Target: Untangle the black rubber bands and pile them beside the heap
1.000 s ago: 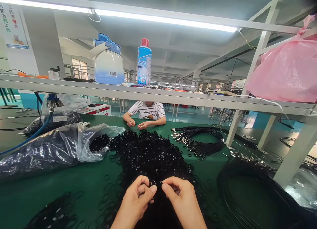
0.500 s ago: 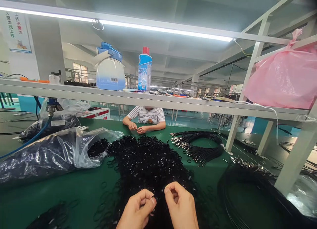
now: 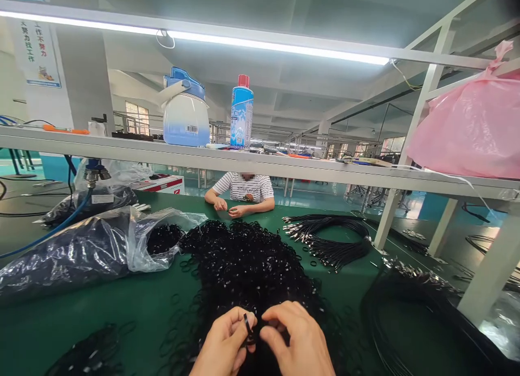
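My left hand [image 3: 222, 345] and my right hand [image 3: 296, 340] meet at the bottom centre, over the near edge of a big heap of black rubber rings [image 3: 244, 262]. Between the left thumb and forefinger stands a small black ring [image 3: 247, 324], pinched upright. My right hand's fingers are curled and pressed close against it, touching the same ring or the heap beneath; what they hold is hidden. Loose rings [image 3: 179, 311] lie scattered on the green table [image 3: 60, 322] around the heap.
A clear bag of black rings [image 3: 81, 251] lies at the left, mouth toward the heap. Bundles of black cables [image 3: 329, 238] lie at the right. A person in a striped shirt [image 3: 242, 190] works opposite. A shelf [image 3: 260, 164] carries a kettle [image 3: 184, 113], bottle [image 3: 241, 113] and pink bag [image 3: 471, 127].
My hands have drawn closer together. The left fingers now show a black ring held upright, and the right fingers have curled down toward it.
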Motion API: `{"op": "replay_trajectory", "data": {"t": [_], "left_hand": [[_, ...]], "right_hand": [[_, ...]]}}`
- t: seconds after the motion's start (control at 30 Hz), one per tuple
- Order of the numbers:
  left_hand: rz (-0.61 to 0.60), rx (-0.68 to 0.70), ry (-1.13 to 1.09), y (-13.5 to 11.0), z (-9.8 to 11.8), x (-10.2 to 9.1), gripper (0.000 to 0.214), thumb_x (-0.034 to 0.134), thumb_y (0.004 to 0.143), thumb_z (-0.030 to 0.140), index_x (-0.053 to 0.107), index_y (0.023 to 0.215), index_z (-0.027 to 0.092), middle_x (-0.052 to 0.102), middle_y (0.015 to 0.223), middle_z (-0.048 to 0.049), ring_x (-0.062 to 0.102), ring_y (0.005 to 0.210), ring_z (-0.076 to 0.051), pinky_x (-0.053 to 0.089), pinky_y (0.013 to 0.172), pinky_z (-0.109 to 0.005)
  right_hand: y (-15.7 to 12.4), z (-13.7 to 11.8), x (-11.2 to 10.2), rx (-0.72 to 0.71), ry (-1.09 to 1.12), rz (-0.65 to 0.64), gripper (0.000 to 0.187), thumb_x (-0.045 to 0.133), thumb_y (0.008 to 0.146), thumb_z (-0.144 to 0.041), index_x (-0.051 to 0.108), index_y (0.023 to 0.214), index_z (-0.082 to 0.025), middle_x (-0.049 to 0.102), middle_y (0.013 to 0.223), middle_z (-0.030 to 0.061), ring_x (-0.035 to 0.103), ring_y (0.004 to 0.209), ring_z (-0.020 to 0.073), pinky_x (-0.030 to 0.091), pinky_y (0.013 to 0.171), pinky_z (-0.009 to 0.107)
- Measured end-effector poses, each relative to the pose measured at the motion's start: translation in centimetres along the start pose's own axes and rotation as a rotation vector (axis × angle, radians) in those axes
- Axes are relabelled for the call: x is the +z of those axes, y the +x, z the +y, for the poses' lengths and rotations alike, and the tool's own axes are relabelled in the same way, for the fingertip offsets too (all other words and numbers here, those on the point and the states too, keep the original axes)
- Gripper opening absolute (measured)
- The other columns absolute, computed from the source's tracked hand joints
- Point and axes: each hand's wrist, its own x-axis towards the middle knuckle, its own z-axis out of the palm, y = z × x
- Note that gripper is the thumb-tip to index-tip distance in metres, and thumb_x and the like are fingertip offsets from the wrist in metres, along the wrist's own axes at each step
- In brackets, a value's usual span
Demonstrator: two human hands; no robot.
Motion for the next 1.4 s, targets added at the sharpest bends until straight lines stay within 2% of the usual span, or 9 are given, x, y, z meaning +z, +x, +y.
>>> {"op": "replay_trajectory", "data": {"t": [0.1,0.2,0.27,0.37,0.47,0.67,1.03,1.27,1.4], "left_hand": [[-0.037,0.03,-0.017,0.3,-0.4,-0.2,0.044,0.059,0.068,0.061,0.049,0.069,0.019,0.036,0.044,0.0111,0.017,0.031,0.0,0.008,0.032,-0.015],[-0.044,0.033,0.04,0.3,-0.5,-0.8,0.033,0.051,0.077,0.051,0.052,0.081,0.019,0.049,0.054,0.0061,0.019,0.032,-0.001,0.007,0.033,-0.016],[0.001,0.087,0.151,0.1,-0.3,-1.1,0.026,0.048,0.079,0.039,0.055,0.096,0.02,0.057,0.066,0.0023,0.028,0.034,-0.003,0.017,0.034,-0.017],[0.086,0.234,0.388,-0.8,0.7,-1.2,0.033,0.045,0.074,0.019,0.059,0.103,0.025,0.062,0.085,0.0002,0.056,0.067,-0.012,0.044,0.062,-0.022],[0.048,0.267,0.51,-1.7,1.9,-0.7,0.035,0.039,0.071,0.012,0.064,0.092,0.026,0.062,0.093,0.001,0.055,0.095,-0.017,0.04,0.085,-0.026],[-0.002,0.2,0.536,-1.8,2.6,0.2,0.025,0.047,0.079,0.037,0.065,0.084,0.02,0.063,0.082,-0.001,0.052,0.07,-0.017,0.039,0.065,-0.025],[0.078,0.22,0.545,-1.5,1.6,-0.2,0.019,0.054,0.074,0.03,0.068,0.074,0.018,0.058,0.067,-0.0001,0.041,0.06,-0.014,0.032,0.058,-0.024],[0.062,0.164,0.183,-0.4,0.7,-0.6,0.017,0.056,0.075,0.035,0.055,0.07,0.019,0.044,0.056,0.007,0.024,0.04,-0.004,0.018,0.04,-0.019],[0.035,0.128,0.14,0.2,0.1,-0.7,0.02,0.057,0.073,0.037,0.056,0.068,0.017,0.046,0.052,0.0069,0.021,0.031,-0.001,0.01,0.035,-0.017]], "right_hand": [[-0.1,-0.6,0.7,0.055,0.099,-0.113,0.018,0.068,0.065,-0.01,0.068,0.073,-0.026,0.066,0.068,-0.0027,0.06,0.066,0.018,0.04,0.058,0.024],[0.0,-0.4,0.5,0.106,0.182,-0.097,0.019,0.059,0.074,-0.01,0.07,0.073,-0.026,0.068,0.07,-0.0022,0.061,0.064,0.0172,0.039,0.056,0.023],[0.2,-0.1,-0.1,0.133,0.228,-0.064,0.021,0.055,0.078,-0.012,0.07,0.076,-0.026,0.068,0.071,-0.002,0.061,0.063,0.0169,0.039,0.055,0.023],[0.4,0.1,-1.0,0.122,0.284,-0.04,0.025,0.051,0.081,-0.01,0.07,0.083,-0.026,0.069,0.077,-0.0014,0.064,0.072,0.0172,0.043,0.064,0.024],[0.5,0.2,-1.1,0.074,0.33,-0.037,0.031,0.046,0.083,-0.008,0.071,0.087,-0.027,0.069,0.082,-0.001,0.064,0.077,0.0167,0.045,0.069,0.024],[0.3,0.5,-0.3,0.032,0.363,0.002,0.031,0.047,0.082,-0.008,0.071,0.091,-0.026,0.069,0.082,0.0005,0.064,0.077,0.0169,0.047,0.07,0.025],[0.2,0.1,0.1,0.088,0.381,-0.029,0.024,0.05,0.076,-0.009,0.067,0.082,-0.025,0.066,0.075,-0.0023,0.062,0.067,0.0154,0.043,0.057,0.023],[0.3,1.0,-0.7,0.079,0.196,0.023,0.022,0.04,0.077,-0.004,0.05,0.08,-0.023,0.059,0.078,-0.0022,0.058,0.072,0.0154,0.041,0.066,0.024],[0.2,2.2,-0.4,0.059,0.018,0.011,0.023,0.037,0.082,-0.005,0.05,0.079,-0.023,0.059,0.077,-0.0009,0.057,0.073,0.0168,0.041,0.065,0.026]]}}
